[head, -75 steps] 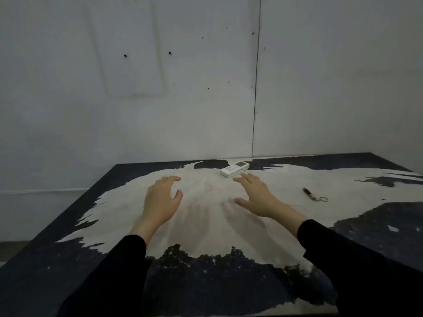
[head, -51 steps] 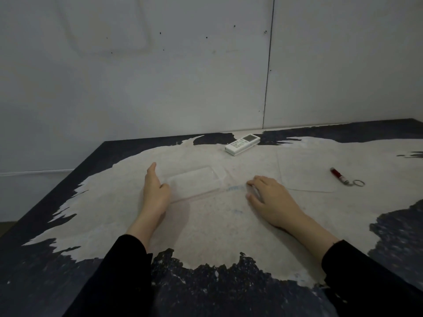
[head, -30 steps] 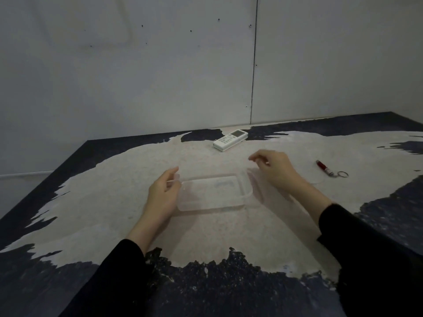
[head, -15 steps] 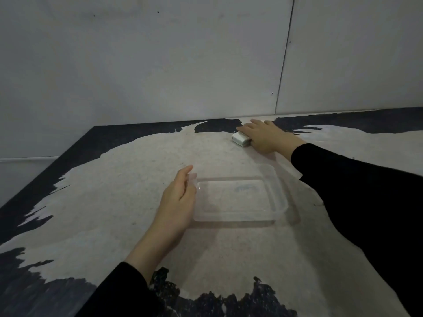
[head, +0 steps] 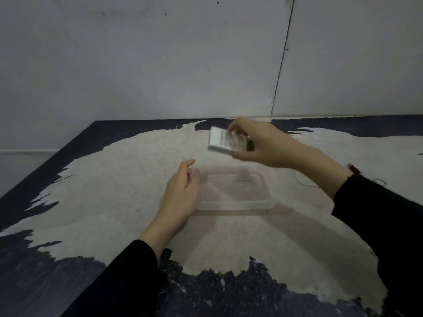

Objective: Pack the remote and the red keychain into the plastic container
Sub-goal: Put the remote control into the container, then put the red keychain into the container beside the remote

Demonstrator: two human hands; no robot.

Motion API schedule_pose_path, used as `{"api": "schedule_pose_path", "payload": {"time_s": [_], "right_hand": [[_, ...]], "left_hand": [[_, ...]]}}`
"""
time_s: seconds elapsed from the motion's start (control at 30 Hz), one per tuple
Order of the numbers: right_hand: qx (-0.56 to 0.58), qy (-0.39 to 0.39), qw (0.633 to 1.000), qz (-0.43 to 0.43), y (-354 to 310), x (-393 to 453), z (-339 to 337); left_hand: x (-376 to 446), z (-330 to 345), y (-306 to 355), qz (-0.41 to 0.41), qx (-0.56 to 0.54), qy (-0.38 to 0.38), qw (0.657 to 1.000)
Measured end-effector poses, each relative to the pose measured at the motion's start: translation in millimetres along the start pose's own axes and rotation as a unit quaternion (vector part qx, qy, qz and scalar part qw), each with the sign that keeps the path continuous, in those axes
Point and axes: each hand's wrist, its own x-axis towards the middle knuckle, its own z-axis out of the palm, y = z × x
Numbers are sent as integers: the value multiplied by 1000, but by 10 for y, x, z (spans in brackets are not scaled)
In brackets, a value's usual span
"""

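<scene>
A clear plastic container (head: 238,203) lies open on the worn table (head: 114,191), mid-view. My left hand (head: 182,196) rests against its left rim, thumb and fingers on the edge. My right hand (head: 263,145) holds the white remote (head: 223,141) in the air, above and behind the container's far side, tilted. The red keychain (head: 353,169) lies on the table to the right, mostly hidden behind my right forearm; only its red end shows.
A faint clear lid (head: 304,181) lies on the table right of the container, partly behind my right arm. A grey wall (head: 160,65) closes off the table's far edge. The table's left edge runs diagonally at the left.
My right hand has lifted the remote off the far table and carried it back toward the container. My left hand stays on the container's left rim.
</scene>
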Motion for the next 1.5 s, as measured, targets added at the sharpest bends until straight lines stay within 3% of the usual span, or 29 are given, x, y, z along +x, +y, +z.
{"api": "schedule_pose_path", "payload": {"time_s": [0.1, 0.2, 0.37, 0.53, 0.63, 0.73, 0.9, 1.03, 1.2, 1.27, 1.37, 1.43, 1.5], "right_hand": [[-87, -106, 990, -31, -271, -159, 58], [-119, -143, 982, -27, -319, -180, 287], [-81, -104, 991, -17, -327, -157, 421], [-63, -13, 998, -16, -336, -288, 349], [9, 91, 994, 53, -80, -503, 151], [6, 184, 965, 186, 438, -813, -13], [-80, 148, 881, 442, 1109, -1298, -52], [-102, 135, 847, 503, 1298, -1405, -13], [-150, 147, 837, 505, 1269, -1389, -35], [-150, 213, 847, 463, 1181, -1356, -114], [92, 329, 881, 327, 859, -1196, -214], [265, 318, 883, 222, 528, -1060, -227], [323, 258, 896, 161, 211, -960, -161]], "left_hand": [[-10, 5, 20, 1, -2, 2, 1000], [-9, -4, 39, 7, 5, 5, 1000], [-32, -20, 85, 6, -1, -12, 1000], [-68, 6, 89, 7, -3, -9, 1000], [-93, 16, 103, 5, 7, -16, 1000], [-125, 18, 129, 12, 24, -19, 999], [-153, 23, 161, 20, 45, -23, 999], [-182, 44, 188, 20, 43, -32, 998], [-186, 58, 189, 19, 29, -36, 999], [-182, 62, 161, 24, 26, -22, 999], [-173, 30, 173, 78, 55, 28, 995], [-188, -18, 256, 170, 96, 44, 980], [-231, -44, 361, 275, 139, 30, 951]]}}
